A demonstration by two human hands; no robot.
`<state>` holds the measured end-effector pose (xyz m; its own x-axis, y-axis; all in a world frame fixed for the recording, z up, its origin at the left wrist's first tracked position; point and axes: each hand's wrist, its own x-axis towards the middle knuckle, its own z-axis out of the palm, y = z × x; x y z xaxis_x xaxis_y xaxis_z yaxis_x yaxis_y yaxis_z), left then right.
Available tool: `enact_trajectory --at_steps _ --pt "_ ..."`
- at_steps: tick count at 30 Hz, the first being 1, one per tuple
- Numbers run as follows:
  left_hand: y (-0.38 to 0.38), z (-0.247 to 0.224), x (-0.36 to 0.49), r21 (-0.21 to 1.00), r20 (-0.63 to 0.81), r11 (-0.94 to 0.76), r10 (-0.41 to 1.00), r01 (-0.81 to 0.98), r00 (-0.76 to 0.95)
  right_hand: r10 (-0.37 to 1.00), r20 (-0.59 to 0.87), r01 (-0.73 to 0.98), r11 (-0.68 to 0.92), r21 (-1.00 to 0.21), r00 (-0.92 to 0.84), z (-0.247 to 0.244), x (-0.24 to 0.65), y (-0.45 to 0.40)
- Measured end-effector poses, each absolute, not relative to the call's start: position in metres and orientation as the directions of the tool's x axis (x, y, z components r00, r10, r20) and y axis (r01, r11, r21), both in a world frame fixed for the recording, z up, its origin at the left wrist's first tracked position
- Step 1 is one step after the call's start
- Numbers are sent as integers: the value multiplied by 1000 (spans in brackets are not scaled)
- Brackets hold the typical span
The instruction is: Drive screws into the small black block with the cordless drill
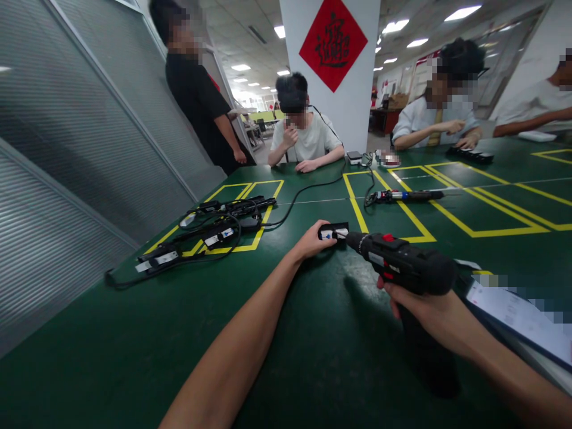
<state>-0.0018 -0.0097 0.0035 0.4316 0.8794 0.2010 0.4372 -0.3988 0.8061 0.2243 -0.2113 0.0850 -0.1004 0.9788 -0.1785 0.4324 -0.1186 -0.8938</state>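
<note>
My left hand (311,241) is closed around the left end of a small black box-shaped part (343,228) with a white strip on its near side, resting on the green table. My fingers partly hide it. My right hand (413,301) grips the handle of a black cordless drill (400,262) with red buttons. The drill lies level and points left, its chuck close by the right end of the black part. Whether the tip touches the part I cannot tell.
Black cables and casings with white labels (217,237) lie in a heap at the left, within yellow tape outlines (363,217). A slim tool with a blue band (404,195) lies beyond the drill. A phone-like slab (513,307) is at the right. Several people sit or stand around.
</note>
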Motion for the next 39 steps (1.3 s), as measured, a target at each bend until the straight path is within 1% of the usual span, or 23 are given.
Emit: enact_trajectory --at_steps 3,7,12,18,26,30,35,39 --pt "-8 1 -2 819 212 -406 871 407 443 982 -163 429 -108 -897 -95 82 225 -211" --pt "-7 0 -2 830 180 -374 881 413 437 984 -143 434 -85 -897 -103 79 225 -211" --pt "-9 2 -1 829 186 -375 884 416 428 982 -162 411 -111 -905 -92 77 226 -211" --pt "-10 4 -2 832 174 -367 885 415 432 979 -189 429 -137 -893 -81 82 224 -213" --pt "-12 7 -1 829 172 -370 882 419 438 986 -140 413 -90 -906 -92 84 221 -212" --pt "-12 6 -2 832 161 -358 887 423 433 984 -164 438 -116 -891 -73 86 221 -212" --pt "-8 1 -2 828 182 -374 884 419 431 980 -193 451 -152 -880 -46 85 221 -213" --pt "-8 1 -2 827 180 -375 883 420 433 984 -164 410 -124 -904 -64 80 223 -211"
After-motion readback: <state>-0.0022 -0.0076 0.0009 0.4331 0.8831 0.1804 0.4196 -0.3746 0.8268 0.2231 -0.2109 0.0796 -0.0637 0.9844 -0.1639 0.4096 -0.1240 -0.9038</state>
